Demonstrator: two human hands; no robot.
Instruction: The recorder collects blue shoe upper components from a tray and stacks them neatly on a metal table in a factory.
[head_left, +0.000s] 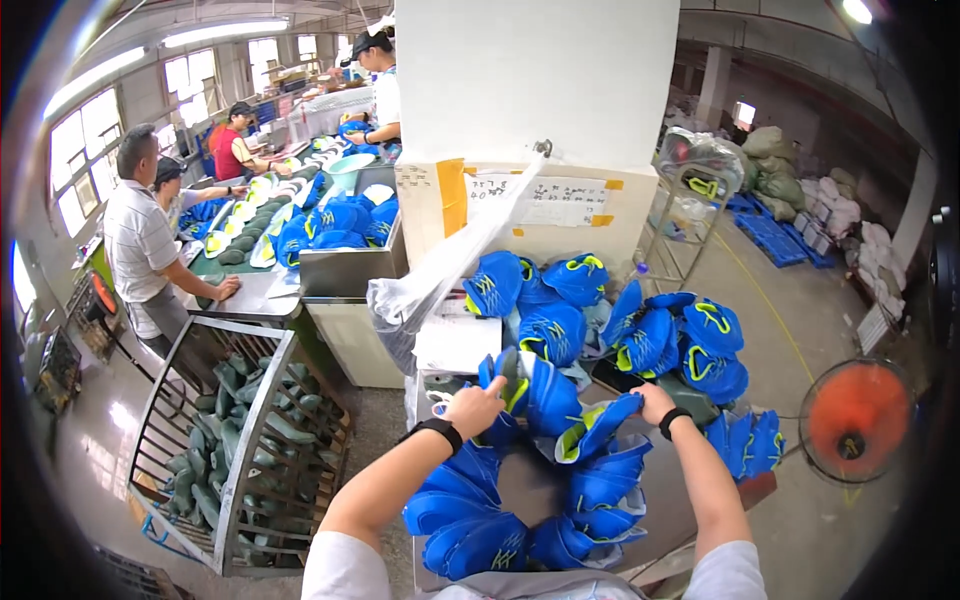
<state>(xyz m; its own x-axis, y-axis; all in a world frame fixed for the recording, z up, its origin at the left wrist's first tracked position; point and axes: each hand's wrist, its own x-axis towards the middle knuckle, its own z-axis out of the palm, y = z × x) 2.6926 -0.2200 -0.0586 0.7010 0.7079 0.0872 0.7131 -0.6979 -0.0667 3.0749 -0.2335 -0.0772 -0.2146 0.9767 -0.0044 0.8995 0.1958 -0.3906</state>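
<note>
On the table before me, several blue shoe uppers with yellow-green trim stand nested in a ring. At the ring's far left side my left hand (pixel 474 408) is closed, its fingers at the edge of a blue upper (pixel 548 398); what exactly they grip is partly hidden. My right hand (pixel 655 403) pinches the end of another blue shoe upper (pixel 598 428), held tilted with its yellow-green lining showing. Nearer me, stacked uppers (pixel 470 540) curve round a bare patch of table (pixel 528 488). Behind the ring lie more loose uppers (pixel 553 333) and a pile (pixel 680 340) at the right.
A barred metal cart (pixel 240 450) full of dark green shoe lasts stands at left. Behind it, several people work along a bench heaped with uppers. A white pillar (pixel 530 90) with a plastic bag (pixel 440 270) rises ahead. An orange fan (pixel 856 420) is at right.
</note>
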